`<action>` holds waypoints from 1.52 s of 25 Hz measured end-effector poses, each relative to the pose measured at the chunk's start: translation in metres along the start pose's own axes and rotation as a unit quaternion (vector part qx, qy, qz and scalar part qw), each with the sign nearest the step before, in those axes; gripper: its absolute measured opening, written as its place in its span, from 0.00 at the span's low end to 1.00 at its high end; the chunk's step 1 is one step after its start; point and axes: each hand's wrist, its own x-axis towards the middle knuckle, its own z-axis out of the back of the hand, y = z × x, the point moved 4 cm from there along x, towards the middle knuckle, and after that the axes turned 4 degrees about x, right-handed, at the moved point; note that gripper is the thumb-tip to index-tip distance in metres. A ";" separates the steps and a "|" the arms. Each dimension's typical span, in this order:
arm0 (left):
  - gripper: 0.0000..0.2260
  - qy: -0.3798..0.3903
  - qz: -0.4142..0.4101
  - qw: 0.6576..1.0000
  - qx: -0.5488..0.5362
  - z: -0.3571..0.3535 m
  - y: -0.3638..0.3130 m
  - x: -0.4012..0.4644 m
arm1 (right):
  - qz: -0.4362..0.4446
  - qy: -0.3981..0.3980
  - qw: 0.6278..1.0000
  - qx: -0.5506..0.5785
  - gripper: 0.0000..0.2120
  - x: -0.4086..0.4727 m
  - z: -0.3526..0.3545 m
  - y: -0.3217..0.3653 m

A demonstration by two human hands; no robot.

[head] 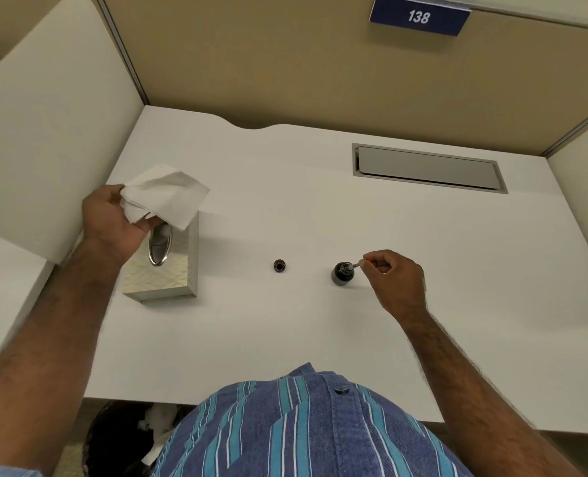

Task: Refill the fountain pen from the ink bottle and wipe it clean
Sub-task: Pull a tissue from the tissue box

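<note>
Gripping a crumpled white tissue, the left hand is seen at the middle left of the frame, just above the tissue box. The tissue is pinched between the thumb and the curled fingers, and its loose corners are fanned out toward the upper right of the hand. The box, pale with a diamond pattern and a shiny oval opening on top, is set on the white worktop directly beneath that hand.

At the middle right of the frame, the right hand is held low over the worktop, its fingers pressed together around the back end of a thin pen. The front end of the pen is pointed left and is placed at the mouth of the small dark ink bottle; whether the tip is dipped in the ink cannot be told. The bottle is stood upright with its top off. Its small dark cap is laid on the worktop to the left of the bottle, between the bottle and the tissue box, apart from both.

A grey metal flap is set into the worktop at the upper right. A blue sign marked 138 is fixed to the partition at the top right. A striped blue shirt is seen at the bottom centre.
</note>
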 end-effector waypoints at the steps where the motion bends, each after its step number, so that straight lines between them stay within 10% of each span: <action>1: 0.20 0.004 0.015 1.000 -0.017 -0.006 0.007 -0.004 | 0.000 0.000 1.000 0.001 0.04 0.000 0.000 0.000; 4: 0.08 0.007 0.055 0.998 -0.007 -0.019 0.037 -0.010 | 0.001 0.002 1.000 0.003 0.04 0.001 0.000 0.000; 19: 0.12 0.108 0.135 0.934 0.314 -0.051 0.176 -0.032 | 0.004 0.003 1.000 -0.005 0.03 0.000 0.002 -0.005; 28: 0.03 0.163 -0.042 0.790 0.589 -0.043 0.198 -0.035 | 0.001 0.006 1.000 0.005 0.04 -0.001 0.003 -0.009; 31: 0.16 0.183 -0.077 0.743 0.640 -0.042 0.203 -0.038 | 0.005 0.005 1.000 0.003 0.04 -0.001 0.002 -0.009; 38: 0.09 0.168 -0.134 0.744 0.632 -0.049 0.207 -0.042 | 0.007 0.000 1.000 -0.002 0.03 -0.003 0.001 -0.011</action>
